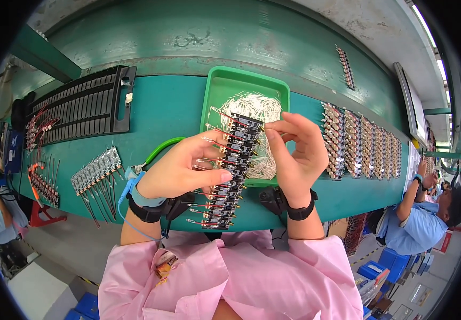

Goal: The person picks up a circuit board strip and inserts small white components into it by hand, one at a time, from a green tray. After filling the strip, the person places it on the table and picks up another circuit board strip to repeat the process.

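A long strip of black circuit boards (234, 165) with short red wires along its left edge is held upright over the bench. My left hand (177, 165) grips it by the middle, the thumb lying across its front. At the strip's upper right corner, my right hand (297, 154) has thumb and forefinger pinched together; what lies between the tips is too small to make out. Behind the strip stands a green tray (246, 74) with a heap of thin white pieces (260, 106). A curved green handle (164, 148) shows beside my left wrist.
Several rows of board strips (366, 144) lie to the right, and a single strip (346, 66) farther back. At left are a black slotted rack (84, 109) and boards with dark wires (98, 173). A co-worker in blue (420, 213) sits far right.
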